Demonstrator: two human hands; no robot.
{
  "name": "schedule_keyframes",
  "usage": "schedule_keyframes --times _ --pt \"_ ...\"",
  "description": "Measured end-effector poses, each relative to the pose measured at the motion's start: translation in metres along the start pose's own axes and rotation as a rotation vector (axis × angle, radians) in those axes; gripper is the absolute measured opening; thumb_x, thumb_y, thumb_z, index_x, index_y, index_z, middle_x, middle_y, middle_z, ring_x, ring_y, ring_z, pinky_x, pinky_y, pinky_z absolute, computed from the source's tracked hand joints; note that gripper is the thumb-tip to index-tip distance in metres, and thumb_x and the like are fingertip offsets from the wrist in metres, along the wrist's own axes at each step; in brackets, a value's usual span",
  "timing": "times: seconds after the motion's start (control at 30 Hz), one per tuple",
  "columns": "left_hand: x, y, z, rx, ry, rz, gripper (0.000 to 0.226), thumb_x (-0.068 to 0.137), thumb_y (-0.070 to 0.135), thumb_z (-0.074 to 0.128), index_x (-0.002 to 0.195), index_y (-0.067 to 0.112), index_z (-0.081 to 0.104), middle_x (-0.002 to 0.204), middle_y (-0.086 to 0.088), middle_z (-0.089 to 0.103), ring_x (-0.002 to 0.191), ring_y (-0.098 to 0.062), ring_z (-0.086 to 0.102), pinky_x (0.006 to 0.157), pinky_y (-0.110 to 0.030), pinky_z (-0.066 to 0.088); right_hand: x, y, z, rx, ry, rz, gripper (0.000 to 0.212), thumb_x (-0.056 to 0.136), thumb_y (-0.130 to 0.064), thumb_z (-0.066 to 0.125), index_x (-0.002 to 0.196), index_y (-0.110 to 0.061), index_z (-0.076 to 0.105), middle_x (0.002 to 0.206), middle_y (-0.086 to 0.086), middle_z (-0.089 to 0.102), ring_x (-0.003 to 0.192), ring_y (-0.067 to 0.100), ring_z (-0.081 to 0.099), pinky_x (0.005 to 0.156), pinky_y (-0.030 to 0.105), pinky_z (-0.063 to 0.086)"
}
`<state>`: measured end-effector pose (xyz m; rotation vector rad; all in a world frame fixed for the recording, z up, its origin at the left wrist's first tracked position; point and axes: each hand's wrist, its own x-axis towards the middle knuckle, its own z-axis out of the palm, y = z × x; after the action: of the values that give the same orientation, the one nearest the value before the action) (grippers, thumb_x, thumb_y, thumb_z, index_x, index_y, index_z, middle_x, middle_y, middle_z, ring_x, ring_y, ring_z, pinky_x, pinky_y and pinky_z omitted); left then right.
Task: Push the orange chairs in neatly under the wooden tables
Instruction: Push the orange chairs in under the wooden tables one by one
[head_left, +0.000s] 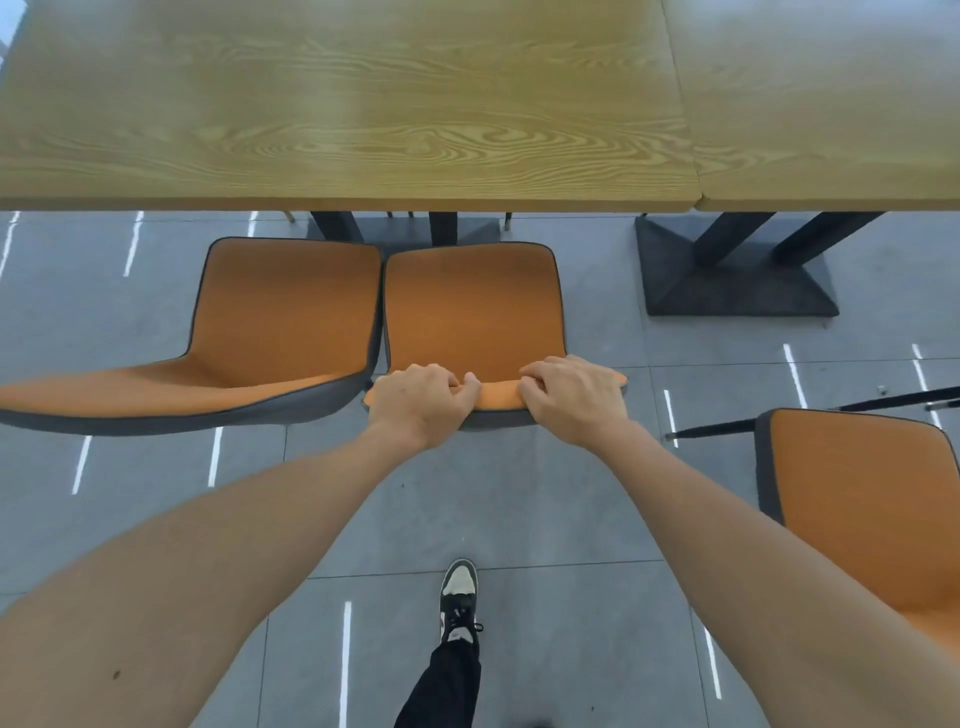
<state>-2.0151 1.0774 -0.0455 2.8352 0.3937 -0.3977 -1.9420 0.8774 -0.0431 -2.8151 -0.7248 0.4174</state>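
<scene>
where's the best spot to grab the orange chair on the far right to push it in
Take the chair on the right by the top rim of its backrest, coming from behind, as both hands, left hand and right hand, now grip the middle chair. That rim probably gives the fingers an edge to curl over.

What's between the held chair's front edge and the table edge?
Head view: bare grey floor only, with the table base behind; the held chair isn't under yet.
</scene>
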Motion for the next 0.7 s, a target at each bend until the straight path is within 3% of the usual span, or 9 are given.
schedule_keyframes --times 0.1,0.2,0.27,0.33,0.47,0.7 --pt "-0.006 0.007 -0.005 0.006 -0.046 -0.017 0.056 0.09 0.049 0.023 0.059 0.018 0.058 0.053 0.002 0.057 0.052 -0.021 0.055 0.053 -0.031 0.036 -0.012 0.014 -0.014 0.089 -0.099 -0.017 0.053 0.098 -0.05 0.028 0.127 -0.023 0.063 0.135 -0.002 0.06 0.128 0.021 0.047 0.105 0.039 0.032" --pt "-0.015 0.023 -0.012 0.029 -0.108 -0.044 0.035 0.096 0.026 0.023 0.076 0.018 0.051 0.081 -0.004 0.064 0.072 -0.03 0.057 0.068 -0.037 0.04 -0.046 0.035 -0.027 0.154 -0.107 0.016 0.053 0.102 -0.05 0.027 0.141 -0.024 0.05 0.15 -0.001 0.046 0.143 0.018 0.031 0.118 0.042 0.02" --pt "-0.025 0.047 -0.018 0.058 -0.125 -0.09 0.047 0.104 0.037 0.02 0.093 0.015 0.06 0.102 -0.01 0.067 0.092 -0.035 0.058 0.09 -0.049 0.043 -0.077 0.056 -0.04 0.179 -0.129 0.02 0.055 0.103 -0.05 0.031 0.152 -0.026 0.034 0.161 -0.003 0.029 0.149 0.017 0.019 0.121 0.045 0.018" --pt "-0.041 0.083 -0.021 0.101 -0.116 -0.11 0.063 0.103 0.055 0.016 0.112 0.013 0.063 0.119 -0.015 0.064 0.113 -0.039 0.055 0.108 -0.058 0.032 -0.108 0.081 -0.055 0.133 -0.147 0.008 0.056 0.102 -0.049 0.035 0.152 -0.023 0.035 0.163 0.0 0.024 0.15 0.02 0.017 0.12 0.045 0.021" --pt "-0.087 0.178 -0.018 0.047 -0.108 -0.075 0.072 0.102 0.062 0.02 0.139 0.008 0.049 0.146 -0.023 0.045 0.136 -0.043 0.036 0.115 -0.058 0.025 -0.178 0.144 -0.088 0.011 -0.178 0.044 0.062 0.101 -0.053 0.036 0.151 -0.018 0.038 0.164 0.009 0.017 0.152 0.025 0.01 0.12 0.048 0.021" --pt "-0.187 0.386 0.014 -0.016 -0.042 0.183 0.059 0.105 0.054 0.028 0.116 0.007 0.062 0.124 -0.015 0.061 0.12 -0.035 0.053 0.108 -0.051 0.035 -0.323 0.282 -0.15 -0.057 -0.089 0.135 0.063 0.099 -0.056 0.034 0.15 -0.019 0.037 0.163 0.011 0.02 0.151 0.029 0.012 0.118 0.051 0.021"
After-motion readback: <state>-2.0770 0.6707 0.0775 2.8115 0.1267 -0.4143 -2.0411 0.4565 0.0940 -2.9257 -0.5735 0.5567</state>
